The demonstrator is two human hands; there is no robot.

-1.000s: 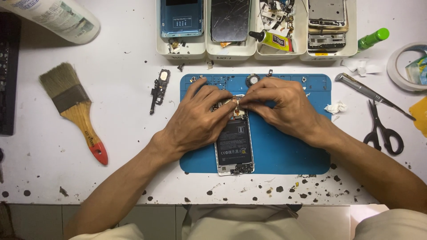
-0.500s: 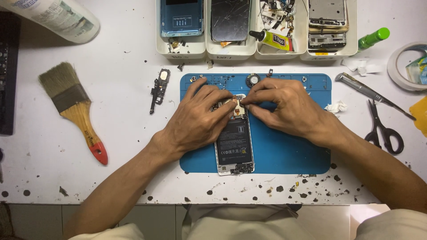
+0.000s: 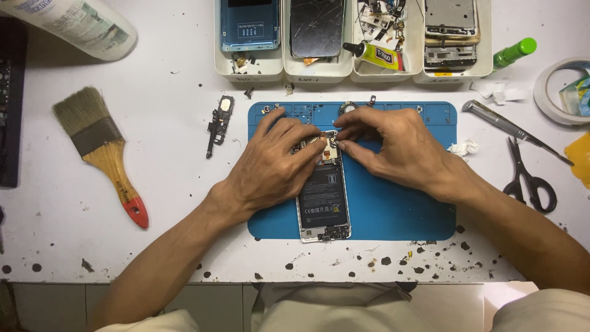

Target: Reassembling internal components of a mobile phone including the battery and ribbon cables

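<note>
An opened phone (image 3: 323,200) with its back off and a black battery showing lies upright on a blue work mat (image 3: 399,203). My left hand (image 3: 273,163) rests on the phone's left side, its fingers pressing the top of the board. My right hand (image 3: 393,144) comes in from the right, thumb and forefinger pinched on a small part at the phone's top edge. What lies under the fingertips is hidden.
A paint brush (image 3: 101,150) with a red-tipped handle lies at left, a small black phone part (image 3: 219,123) beside the mat. White trays (image 3: 283,67) with phone parts and a glue tube (image 3: 373,55) line the back. Tweezers (image 3: 510,128), scissors (image 3: 531,178), a tape roll (image 3: 556,92) sit right.
Both hands stay at the phone's top; the fingertips have shifted only slightly. The phone and mat have not moved.
</note>
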